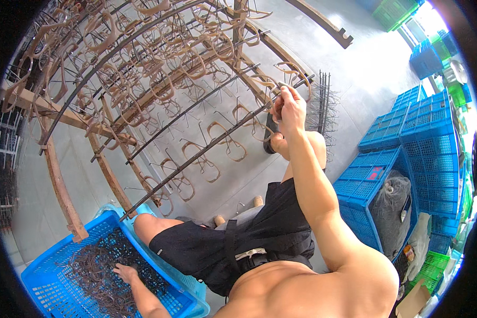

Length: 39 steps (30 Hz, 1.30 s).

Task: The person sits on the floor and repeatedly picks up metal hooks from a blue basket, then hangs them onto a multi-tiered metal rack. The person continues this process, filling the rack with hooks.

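Observation:
My right hand is raised at the far end of a dark metal rod, its fingers pinched on a brown eyeglass frame. The hand partly hides that frame and its hook. More brown eyeglass frames hang along this rod from thin wire hooks. Down at the left, my left hand lies on a tangled heap of dark, thin curved pieces inside a blue plastic basket. Its fingers are spread, and nothing held shows in them.
A wooden rack carries several more rods crowded with eyeglass frames. Bare hooked rods stand beyond my right leg. Stacked blue crates line the right side; one holds a filled plastic bag. A green basket sits lower right.

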Tool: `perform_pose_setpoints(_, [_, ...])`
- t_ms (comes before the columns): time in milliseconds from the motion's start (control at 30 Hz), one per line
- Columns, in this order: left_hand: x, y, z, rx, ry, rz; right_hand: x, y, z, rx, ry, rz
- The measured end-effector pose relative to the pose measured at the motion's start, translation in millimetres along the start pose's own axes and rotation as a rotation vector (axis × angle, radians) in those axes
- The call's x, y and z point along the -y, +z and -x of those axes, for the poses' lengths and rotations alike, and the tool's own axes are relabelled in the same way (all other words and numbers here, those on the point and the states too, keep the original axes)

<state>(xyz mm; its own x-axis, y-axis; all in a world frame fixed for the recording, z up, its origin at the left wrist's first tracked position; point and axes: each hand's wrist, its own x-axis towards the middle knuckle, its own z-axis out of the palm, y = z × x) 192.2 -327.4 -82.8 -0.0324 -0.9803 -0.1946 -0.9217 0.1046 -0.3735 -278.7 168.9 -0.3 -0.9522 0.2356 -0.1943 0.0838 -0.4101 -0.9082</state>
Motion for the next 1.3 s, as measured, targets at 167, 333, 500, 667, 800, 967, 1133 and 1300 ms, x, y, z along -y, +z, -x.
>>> perform_pose_setpoints(167, [16.4, -24.5, -12.6, 0.114, 0.040, 0.152, -3.1, 5.3, -4.4, 0.080, 0.013, -0.072])
perform_pose_setpoints(333, [-5.4, -47.9, 24.4, 0.046, 0.072, 0.149, -3.7, 5.8, 1.3, 0.097, 0.017, 0.048])
perform_pose_setpoints(500, [-11.5, -20.4, 24.8, -0.210, 0.392, 0.158, -9.8, 4.6, 10.5, 0.166, -0.117, 0.357])
perform_pose_setpoints(667, [-23.3, 18.6, -2.0, -0.054, 0.332, 0.606, -6.9, 6.5, 11.5, 0.127, -0.220, 0.457])
perform_pose_setpoints(800, [-25.5, 60.0, -16.8, 0.116, 0.048, 1.303, -12.5, 6.0, 12.5, 0.106, -0.302, 0.539])
perform_pose_setpoints(967, [-2.5, 96.3, -66.5, 0.307, 0.211, 0.845, -19.9, 8.6, 8.6, 0.015, -0.348, 0.493])
perform_pose_setpoints(1133, [-10.1, 68.6, -27.1, 0.414, 0.202, 0.819, -20.6, 6.4, 9.8, -0.021, -0.491, 0.592])
perform_pose_setpoints(1300, [8.4, 85.4, -33.2, 0.456, 0.258, 1.077, -27.8, 6.7, 12.2, -0.005, -0.458, 0.632])
